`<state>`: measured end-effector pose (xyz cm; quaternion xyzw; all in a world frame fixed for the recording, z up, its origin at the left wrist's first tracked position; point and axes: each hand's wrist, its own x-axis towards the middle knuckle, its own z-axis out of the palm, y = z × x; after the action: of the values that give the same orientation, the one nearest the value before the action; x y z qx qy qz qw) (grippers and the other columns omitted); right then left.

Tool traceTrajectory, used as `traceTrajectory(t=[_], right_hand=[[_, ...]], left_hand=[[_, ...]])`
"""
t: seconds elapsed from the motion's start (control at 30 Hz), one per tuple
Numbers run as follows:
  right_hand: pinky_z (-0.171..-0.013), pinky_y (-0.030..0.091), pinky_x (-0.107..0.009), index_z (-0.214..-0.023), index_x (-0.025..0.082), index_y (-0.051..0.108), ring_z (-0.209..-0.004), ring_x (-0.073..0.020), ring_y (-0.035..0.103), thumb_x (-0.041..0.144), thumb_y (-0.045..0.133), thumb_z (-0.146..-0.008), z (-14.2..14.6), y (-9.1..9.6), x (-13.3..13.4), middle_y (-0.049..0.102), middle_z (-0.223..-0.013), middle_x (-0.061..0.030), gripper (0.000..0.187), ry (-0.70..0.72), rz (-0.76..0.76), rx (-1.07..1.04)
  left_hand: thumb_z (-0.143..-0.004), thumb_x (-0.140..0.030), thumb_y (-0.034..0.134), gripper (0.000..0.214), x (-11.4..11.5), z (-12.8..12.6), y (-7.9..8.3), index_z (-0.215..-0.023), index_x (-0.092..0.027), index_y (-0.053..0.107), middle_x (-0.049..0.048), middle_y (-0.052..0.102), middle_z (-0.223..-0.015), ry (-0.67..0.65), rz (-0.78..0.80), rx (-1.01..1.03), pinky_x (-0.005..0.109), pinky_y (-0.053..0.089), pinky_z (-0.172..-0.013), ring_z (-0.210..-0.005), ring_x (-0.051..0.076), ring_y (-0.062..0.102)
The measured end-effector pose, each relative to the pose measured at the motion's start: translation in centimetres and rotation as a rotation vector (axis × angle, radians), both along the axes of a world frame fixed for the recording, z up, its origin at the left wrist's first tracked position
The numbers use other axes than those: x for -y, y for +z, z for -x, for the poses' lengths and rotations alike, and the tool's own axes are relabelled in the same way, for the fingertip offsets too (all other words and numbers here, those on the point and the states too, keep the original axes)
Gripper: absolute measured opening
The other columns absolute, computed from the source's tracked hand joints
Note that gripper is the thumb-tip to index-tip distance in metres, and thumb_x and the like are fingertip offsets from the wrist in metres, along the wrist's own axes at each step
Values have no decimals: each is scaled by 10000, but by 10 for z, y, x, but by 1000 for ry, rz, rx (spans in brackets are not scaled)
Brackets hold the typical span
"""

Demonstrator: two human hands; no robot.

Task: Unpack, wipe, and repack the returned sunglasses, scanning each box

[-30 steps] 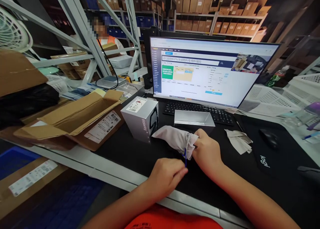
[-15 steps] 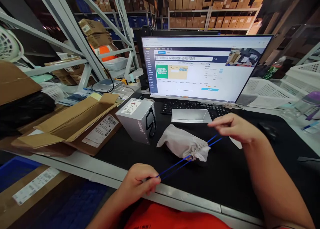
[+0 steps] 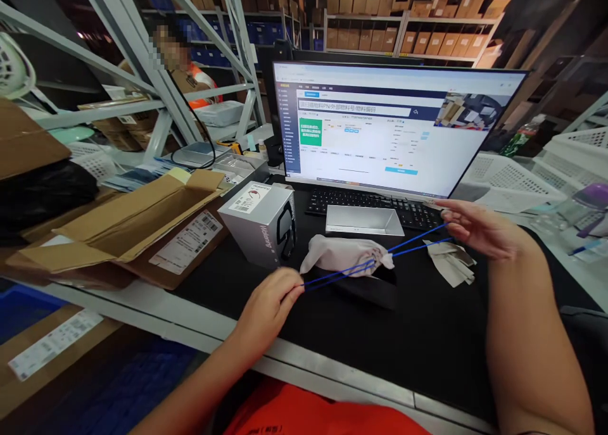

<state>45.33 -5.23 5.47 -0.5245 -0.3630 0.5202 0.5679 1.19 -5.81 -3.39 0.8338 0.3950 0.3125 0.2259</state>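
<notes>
A pale cloth drawstring pouch (image 3: 335,255) hangs just over the black mat, its gathered mouth facing right. Its blue drawstring (image 3: 339,274) is stretched taut both ways. My left hand (image 3: 273,299) is closed on the string's left end, beside the pouch. At the right, my right hand (image 3: 482,227) pinches the other end, raised higher. What the pouch holds is hidden. A silver-grey box (image 3: 259,232) with a label on top stands left of the pouch, and an open silver tray-like box part (image 3: 363,221) lies behind it.
An open cardboard carton (image 3: 156,226) lies at the left. Behind the trays stand a black keyboard (image 3: 332,202) and a monitor (image 3: 361,150). Crumpled paper (image 3: 451,262) rests at the right. White baskets (image 3: 503,175) stand farther right. Another person (image 3: 190,74) is beyond the metal frame.
My hands have drawn farther apart, the right one moving right and up, the left one up. The string is tauter, and the pouch has lifted slightly. A person has appeared behind the frame.
</notes>
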Motion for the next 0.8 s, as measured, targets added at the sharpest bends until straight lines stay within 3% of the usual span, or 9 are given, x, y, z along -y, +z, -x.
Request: traceTrajectory(t=[0.1, 0.17, 0.27, 0.37, 0.47, 0.57, 0.67, 0.73, 0.8], right_hand=[[-616, 506, -235, -992, 125, 772, -717, -79, 658, 253, 574, -923, 3, 12, 4, 707, -852, -54, 246, -200, -59, -94], [-783, 572, -286, -982, 152, 758, -929, -157, 707, 251, 650, -850, 9, 15, 4, 725, -966, -84, 197, -277, -130, -128], [-1030, 542, -381, -993, 215, 707, -1161, -236, 663, 285, 772, -714, 24, 11, 0, 700, -1095, -105, 295, -327, -291, -93], [-1167, 402, -402, -1088, 264, 632, -1280, -225, 594, 286, 800, -710, 53, 0, -4, 638, -1227, -97, 415, -372, -472, 147], [-1235, 305, -454, -1294, 278, 551, -1419, -273, 467, 225, 902, -579, 95, -16, 1, 530, -1447, -116, 798, -208, -549, 371], [-1232, 307, -546, -1536, 270, 342, -1477, -325, 373, 218, 878, -647, 139, -33, 11, 400, -1581, -145, 1039, 248, -552, 905], [-1184, 376, -562, -1583, 240, 247, -1440, -313, 410, 60, 628, -808, 167, -48, 16, 430, -1541, -169, 882, 307, -610, 1174], [-1166, 391, -563, -1568, 220, 271, -1405, -303, 444, -22, 484, -804, 174, -53, 12, 471, -1490, -178, 829, 282, -642, 1228], [-1171, 389, -546, -1554, 217, 297, -1391, -298, 456, -27, 488, -775, 175, -53, 5, 483, -1476, -168, 838, 329, -634, 1230]], left_hand=[[-1011, -291, 458, 247, -14, -18, -1, -917, -192, 663, 160, 523, -1377, 106, -100, 38, 500, 487, -1077, -1270, 286, 575], [-1015, -301, 445, 248, -24, -29, -4, -906, -189, 638, 172, 459, -1470, 106, -66, 76, 544, 455, -1114, -1367, 316, 509], [-1015, -321, 432, 276, -36, -43, -3, -838, -199, 604, 151, 566, -1398, 61, 38, 163, 521, 468, -1101, -1368, 310, 520], [-1012, -331, 445, 277, -41, -55, 7, -822, -204, 602, 115, 676, -1239, 49, 87, 302, 447, 511, -1040, -1212, 265, 628], [-1016, -324, 467, 250, -37, -66, 23, -890, -202, 646, 86, 716, -1113, -14, 75, 381, 384, 533, -979, -1056, 218, 679], [-1025, -318, 468, 243, -32, -74, 33, -976, -191, 668, 55, 727, -922, -117, 143, 417, 333, 569, -862, -903, 189, 706], [-1038, -328, 457, 251, -31, -75, 35, -1035, -184, 663, 40, 723, -870, -162, 173, 469, 315, 580, -814, -844, 175, 713], [-1044, -316, 451, 250, -33, -72, 35, -1027, -187, 665, 48, 723, -921, -125, 63, 461, 328, 564, -871, -897, 178, 705], [-1043, -286, 450, 239, -36, -67, 35, -980, -191, 659, 58, 709, -998, -59, -79, 416, 339, 538, -929, -976, 185, 679]])
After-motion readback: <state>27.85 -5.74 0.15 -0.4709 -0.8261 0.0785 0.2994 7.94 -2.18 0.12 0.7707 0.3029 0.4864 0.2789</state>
